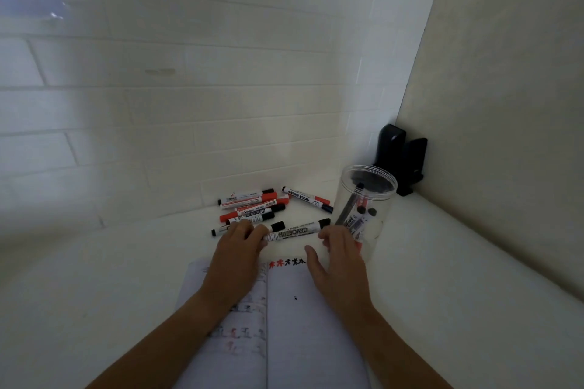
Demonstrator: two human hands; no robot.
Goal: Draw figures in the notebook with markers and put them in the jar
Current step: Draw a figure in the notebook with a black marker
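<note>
An open notebook [303,331] lies in front of me, with a row of small red and black figures [287,262] at the top of its right page. My left hand [235,259] grips the left end of a black-capped whiteboard marker [295,232], which is held level above the notebook's top edge. My right hand [339,265] hovers with spread, relaxed fingers, its fingertips close to the marker's black cap. A clear plastic jar [374,186] stands upright just right of that hand, with a few markers inside.
A pile of several red and black markers [252,205] lies on the white table against the tiled wall. Two more markers [308,199] lie beside the jar. A black device [399,158] stands in the corner behind the jar, where a beige wall closes the right side.
</note>
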